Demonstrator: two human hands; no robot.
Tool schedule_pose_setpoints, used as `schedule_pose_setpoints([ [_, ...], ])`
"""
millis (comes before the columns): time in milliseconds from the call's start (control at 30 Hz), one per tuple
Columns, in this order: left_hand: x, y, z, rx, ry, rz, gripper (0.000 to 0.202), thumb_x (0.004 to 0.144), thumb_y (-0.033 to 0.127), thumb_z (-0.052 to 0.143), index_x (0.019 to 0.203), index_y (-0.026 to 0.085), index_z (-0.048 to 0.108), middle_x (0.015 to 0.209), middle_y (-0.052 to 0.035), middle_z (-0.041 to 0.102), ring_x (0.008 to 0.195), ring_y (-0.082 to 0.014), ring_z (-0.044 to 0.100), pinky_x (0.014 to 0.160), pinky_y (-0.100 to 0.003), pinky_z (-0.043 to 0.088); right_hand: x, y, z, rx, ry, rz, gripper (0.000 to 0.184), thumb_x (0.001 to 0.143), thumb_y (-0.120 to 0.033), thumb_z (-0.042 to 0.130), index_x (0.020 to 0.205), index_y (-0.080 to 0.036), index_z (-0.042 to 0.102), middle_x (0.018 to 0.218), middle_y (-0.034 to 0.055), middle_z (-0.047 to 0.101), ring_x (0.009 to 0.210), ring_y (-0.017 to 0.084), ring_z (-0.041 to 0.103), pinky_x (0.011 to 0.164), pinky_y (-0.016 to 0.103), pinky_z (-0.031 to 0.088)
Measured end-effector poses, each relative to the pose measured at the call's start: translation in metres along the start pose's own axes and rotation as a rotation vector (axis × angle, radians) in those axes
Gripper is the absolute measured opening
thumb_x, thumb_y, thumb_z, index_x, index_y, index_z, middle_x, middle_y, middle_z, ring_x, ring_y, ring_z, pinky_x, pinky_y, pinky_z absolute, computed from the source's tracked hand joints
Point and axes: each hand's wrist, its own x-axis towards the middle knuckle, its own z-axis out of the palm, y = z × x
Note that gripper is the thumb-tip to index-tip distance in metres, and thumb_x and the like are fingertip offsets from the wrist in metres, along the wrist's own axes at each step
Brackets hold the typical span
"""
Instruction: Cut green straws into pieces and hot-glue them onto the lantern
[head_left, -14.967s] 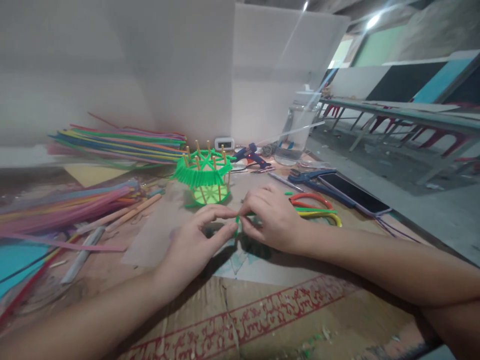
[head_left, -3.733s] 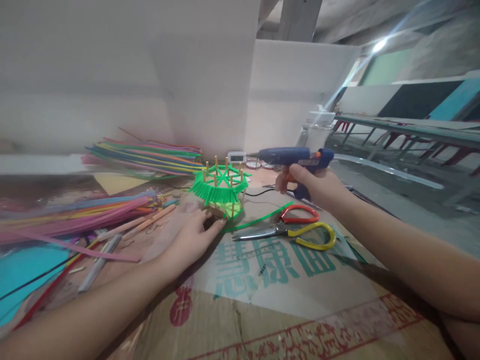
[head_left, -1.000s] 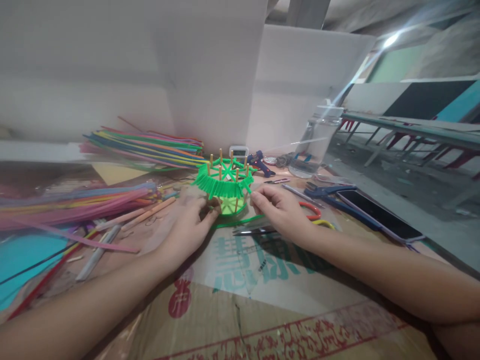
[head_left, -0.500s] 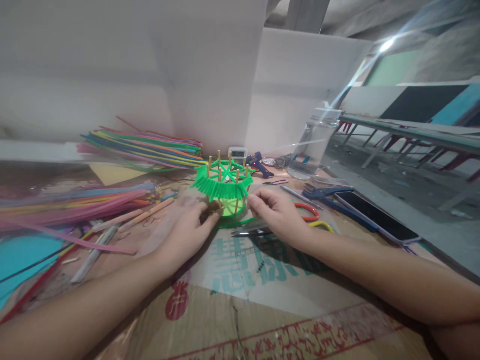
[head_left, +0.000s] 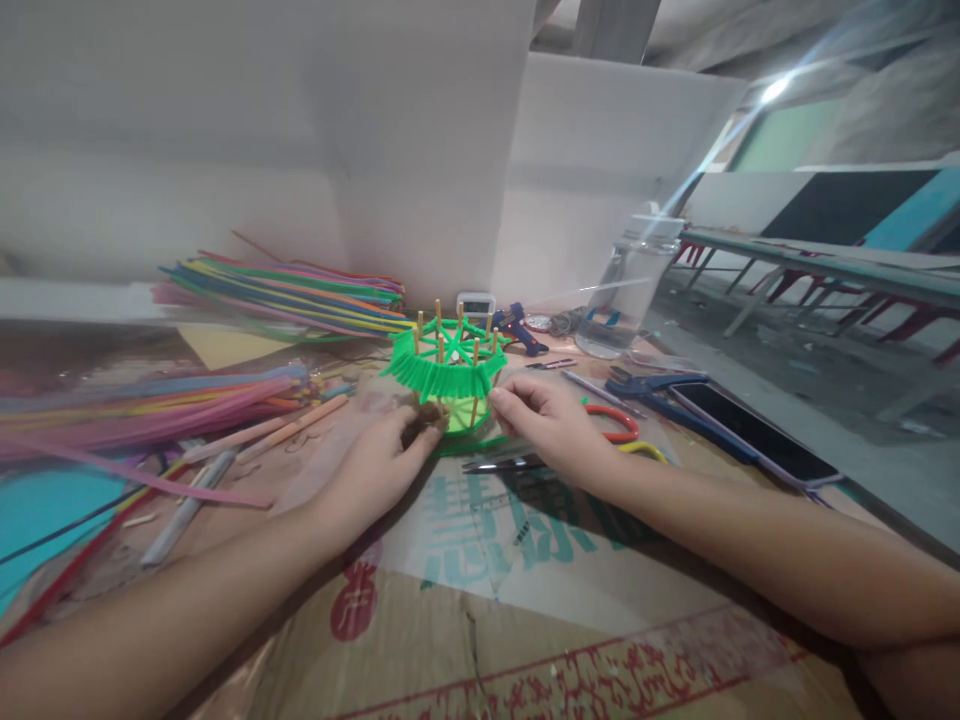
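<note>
A small round model of green pipe cleaners and thin wooden sticks (head_left: 448,378) stands upright at the middle of the table. It has a spoked upper ring, a fringed green skirt and a lower green base. At its lower left, my left hand (head_left: 394,440) is closed on the base, thumb in front and the other fingers partly hidden. My right hand (head_left: 551,420) is pinched at the model's right side, by a stick under the skirt. What its fingertips hold, if anything, is too small to make out. Scissors (head_left: 510,465) with red and yellow handles lie partly under the right hand.
Bundles of coloured pipe cleaners (head_left: 285,290) lie at the left and back. Behind the model are a glue gun (head_left: 523,330) and a small white timer (head_left: 476,304). Rightward stand a clear bottle (head_left: 626,290), blue-handled pliers (head_left: 660,395) and a phone (head_left: 757,432).
My right hand has moved slightly left, its fingertips now at the model's side. My left hand and the model have stayed nearly in place.
</note>
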Motion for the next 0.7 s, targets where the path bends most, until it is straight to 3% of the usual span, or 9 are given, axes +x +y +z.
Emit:
schedule_pose_setpoints([
  [167, 0.001, 0.000, 0.000, -0.021, -0.016, -0.005, 0.039, 0.090, 0.046, 0.047, 0.102, 0.015, 0.067, 0.109, -0.0110, 0.072, 0.101, -0.0280, 0.065, 0.091, -0.041, 0.048, 0.001, 0.000, 0.000, -0.023, -0.021, -0.029, 0.036, 0.093, -0.035, 0.048, 0.059, -0.020, 0.046, 0.059, -0.0023, 0.046, 0.058, 0.012, 0.044, 0.059, 0.026, 0.034],
  [367, 0.001, -0.003, 0.001, -0.012, -0.018, -0.014, 0.039, 0.090, 0.048, 0.047, 0.099, 0.016, 0.067, 0.101, -0.0096, 0.073, 0.094, -0.0269, 0.066, 0.085, -0.039, 0.048, 0.001, 0.005, -0.010, -0.131, -0.030, -0.089, 0.042, 0.096, -0.042, 0.045, 0.062, -0.019, 0.050, 0.061, -0.0012, 0.050, 0.058, 0.012, 0.047, 0.057, 0.026, 0.034],
  [467, 0.000, -0.002, 0.000, -0.003, -0.017, -0.010, 0.040, 0.090, 0.048, 0.047, 0.101, 0.015, 0.067, 0.102, -0.0096, 0.073, 0.094, -0.0269, 0.065, 0.085, -0.039, 0.048, 0.003, 0.008, -0.022, -0.244, 0.067, -0.276, 0.031, 0.095, -0.040, 0.052, 0.074, -0.018, 0.057, 0.068, -0.0003, 0.057, 0.063, 0.013, 0.052, 0.061, 0.027, 0.039],
  [533, -0.001, -0.002, -0.001, -0.012, -0.013, 0.008, 0.038, 0.090, 0.046, 0.048, 0.102, 0.016, 0.067, 0.104, -0.0092, 0.072, 0.096, -0.0265, 0.065, 0.085, -0.038, 0.048, 0.006, 0.009, -0.030, -0.355, 0.072, -0.468, 0.021, 0.091, -0.038, 0.061, 0.093, -0.017, 0.062, 0.077, 0.0014, 0.062, 0.068, 0.015, 0.055, 0.067, 0.029, 0.043],
  [633, -0.002, -0.002, -0.001, -0.021, 0.006, 0.039, 0.036, 0.090, 0.044, 0.048, 0.101, 0.016, 0.067, 0.104, -0.0086, 0.073, 0.096, -0.0253, 0.065, 0.086, -0.037, 0.048, 0.012, 0.007, -0.037, -0.593, 0.005, -0.694, 0.037, 0.089, -0.034, 0.066, 0.119, -0.015, 0.058, 0.091, 0.0077, 0.065, 0.083, 0.020, 0.059, 0.076, 0.034, 0.046],
  [700, -0.002, -0.002, -0.001, -0.009, 0.016, 0.042, 0.035, 0.089, 0.044, 0.049, 0.099, 0.016, 0.067, 0.101, -0.0085, 0.073, 0.094, -0.0250, 0.065, 0.085, -0.037, 0.049, 0.015, 0.006, -0.038, -0.701, 0.003, -0.744, 0.042, 0.089, -0.033, 0.065, 0.125, -0.014, 0.056, 0.099, 0.0111, 0.065, 0.091, 0.023, 0.059, 0.080, 0.037, 0.047],
])
